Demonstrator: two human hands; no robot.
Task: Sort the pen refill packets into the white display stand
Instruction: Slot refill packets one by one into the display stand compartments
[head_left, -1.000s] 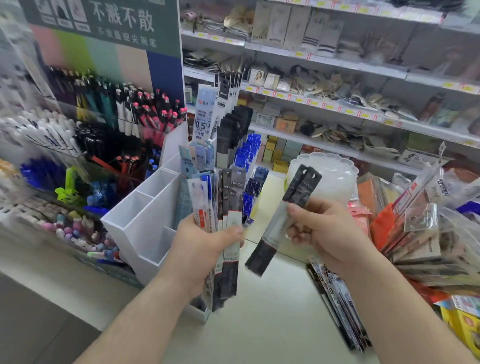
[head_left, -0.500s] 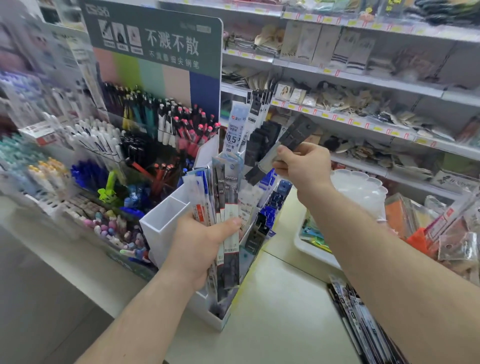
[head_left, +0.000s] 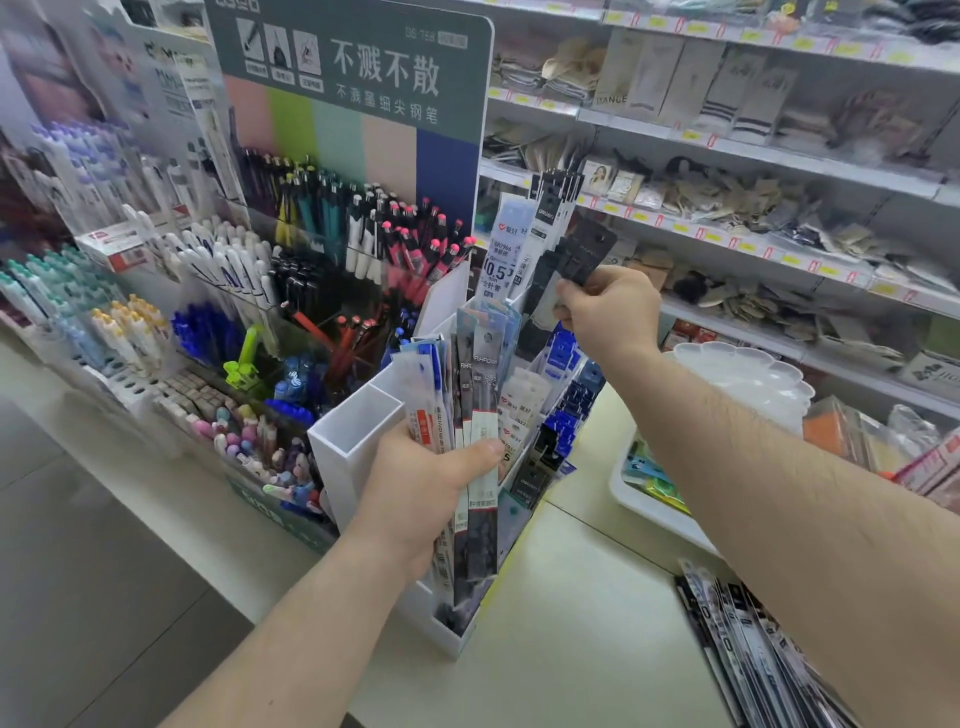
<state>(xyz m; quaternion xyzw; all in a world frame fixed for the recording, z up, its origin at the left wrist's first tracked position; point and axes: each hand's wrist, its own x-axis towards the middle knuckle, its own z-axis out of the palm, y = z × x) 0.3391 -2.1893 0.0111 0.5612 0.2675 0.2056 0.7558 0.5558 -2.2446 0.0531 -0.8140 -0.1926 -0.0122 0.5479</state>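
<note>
Far left: pen racks (head_left: 218, 291), blurred; labels unreadable. Left of centre: white stand (head_left: 353, 441) on the worktop (head_left: 582, 613), its near-left compartments empty, its base partly masked by the left forearm. Centre: left hand (head_left: 426, 483) clenched around a fanned bundle of refill packets (head_left: 480, 415), thumb across the front, bundle upright in front of the stand; count of packets in the bundle not discernible. Upper centre: right hand (head_left: 608, 312) pinching a dark packet (head_left: 582, 254) near its header card, held over the rear compartments beside tall packets already standing there; lower end of the dark packet hidden behind hand and stock, so entry into a slot cannot be confirmed. Right: white tray (head_left: 654, 509) and shelves of goods, soft with blur. Lower right: loose packets (head_left: 753, 639) lying flat on the worktop, cut off by the frame edge.

Handling, as judged: packets light, thin, slick in plastic film, flexible along their length and prone to bowing or sliding from a fan; best taken at the stiffer header card, then guided end-first into a compartment.
</note>
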